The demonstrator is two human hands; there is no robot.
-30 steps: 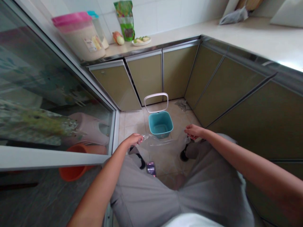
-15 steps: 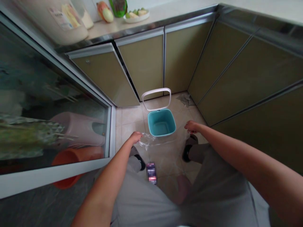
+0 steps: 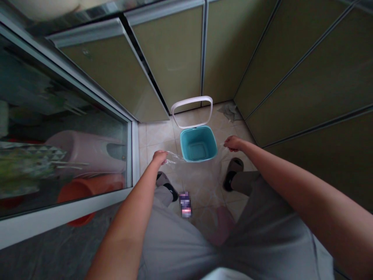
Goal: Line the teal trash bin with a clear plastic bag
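Both hands low over the tiled floor [image 3: 157, 134], well apart, one to each side of a teal bin [image 3: 198, 143]. Left hand [image 3: 160, 157]: fingers closed together, pinched on one side of a clear plastic film [image 3: 194, 168], perhaps a bag. Right hand [image 3: 232, 144]: fingers together too, pinched on the film's other side, just beyond the bin's right wall. Film hangs spread between the two, crossing in front of the bin, on the person's side; whether it touches the front rim, cannot tell. How far along: film opened out wide and gripped at both ends, bin upright with its pale ring [image 3: 192, 100] raised at the back. Inside of bin shows bare, no film visible within; film not yet seated anywhere, ring not lowered, neither grip released. Judged an early-to-middle stage. Nearby: a packet [image 3: 185, 204], its print blurred out, on the tiles between the feet; grey crumpled cloth [image 3: 229, 111] by the cabinet corner; olive cabinet doors [image 3: 169, 50] behind the bin; orange bucket [image 3: 75, 190] at left, behind glass.
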